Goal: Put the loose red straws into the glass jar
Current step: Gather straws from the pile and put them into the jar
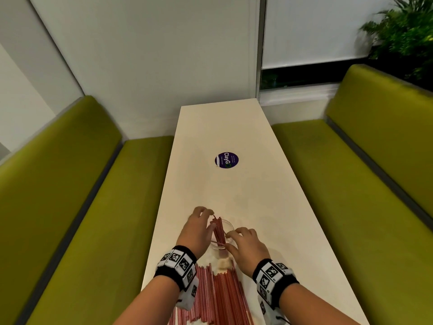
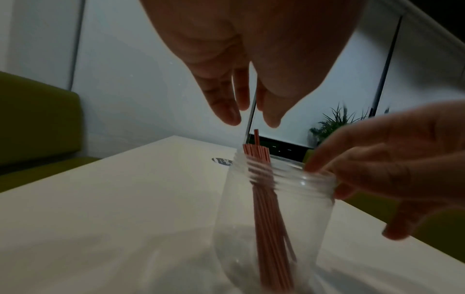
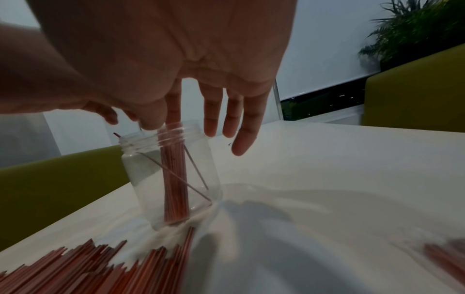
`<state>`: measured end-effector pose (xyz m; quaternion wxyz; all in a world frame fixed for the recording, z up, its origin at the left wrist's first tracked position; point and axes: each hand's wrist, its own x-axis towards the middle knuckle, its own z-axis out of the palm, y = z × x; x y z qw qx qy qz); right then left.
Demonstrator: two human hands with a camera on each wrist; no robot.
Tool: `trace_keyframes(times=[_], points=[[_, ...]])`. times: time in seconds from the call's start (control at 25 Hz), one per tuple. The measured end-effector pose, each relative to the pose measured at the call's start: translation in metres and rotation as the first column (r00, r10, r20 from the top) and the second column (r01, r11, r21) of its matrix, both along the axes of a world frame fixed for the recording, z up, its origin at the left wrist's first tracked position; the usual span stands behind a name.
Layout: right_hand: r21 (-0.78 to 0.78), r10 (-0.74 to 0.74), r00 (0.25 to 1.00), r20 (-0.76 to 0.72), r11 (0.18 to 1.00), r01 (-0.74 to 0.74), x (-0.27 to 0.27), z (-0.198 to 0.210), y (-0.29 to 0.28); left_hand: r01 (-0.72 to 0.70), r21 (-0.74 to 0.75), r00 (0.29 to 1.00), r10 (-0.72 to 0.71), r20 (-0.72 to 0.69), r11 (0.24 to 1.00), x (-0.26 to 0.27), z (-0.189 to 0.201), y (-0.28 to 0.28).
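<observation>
A clear glass jar (image 1: pixel 228 227) (image 2: pixel 302 208) (image 3: pixel 141 175) stands on the white table (image 1: pixel 222 127), with a bundle of red straws (image 1: pixel 217 228) (image 2: pixel 264 208) (image 3: pixel 174 189) upright inside it. Their tops stick out above the rim, and two single straws lean across inside. My left hand (image 1: pixel 209 219) (image 2: pixel 251 121) hovers over the straw tops, fingers relaxed and holding nothing. My right hand (image 1: pixel 228 241) (image 3: pixel 161 121) (image 2: pixel 324 179) pinches the jar's rim between thumb and index finger, its other fingers straight. A large pile of loose red straws (image 1: pixel 218 294) (image 3: pixel 88 268) lies just in front of the jar.
A round purple sticker (image 1: pixel 226 160) sits on the table beyond the jar. Green benches (image 1: pixel 70 184) (image 1: pixel 351 184) run along both long sides. A wall closes the far end. A plant (image 1: pixel 403 31) stands at the back right.
</observation>
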<state>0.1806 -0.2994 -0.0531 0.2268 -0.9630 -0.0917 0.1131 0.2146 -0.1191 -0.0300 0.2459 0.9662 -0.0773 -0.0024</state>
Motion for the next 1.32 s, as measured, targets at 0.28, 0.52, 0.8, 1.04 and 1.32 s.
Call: trace_keyframes(times=[0.28,0.52,0.8,1.04,1.32], points=[[0.095,-0.047,0.999,0.012,0.994,0.046,-0.006,-0.002,-0.001,0.038,0.147,0.999,-0.035,-0.025,0.988,-0.006,-0.014,-0.005],[0.098,-0.075,0.997,0.029,0.993,0.071,-0.012,-0.003,-0.004,-0.01,0.202,0.995,0.029,-0.091,0.979,-0.007,0.001,0.014],[0.011,-0.04,0.999,-0.007,0.999,0.041,-0.012,-0.005,0.002,0.191,0.477,0.954,-0.048,-0.295,0.858,0.015,0.018,-0.003],[-0.034,-0.028,1.0,-0.007,0.999,0.028,-0.008,-0.006,0.008,0.276,0.599,0.952,-0.128,-0.278,0.752,0.03,0.027,-0.013],[-0.054,-0.038,0.999,-0.005,0.998,0.037,-0.006,-0.006,0.01,0.354,0.466,0.934,-0.335,-0.127,0.811,0.05,0.037,-0.018]])
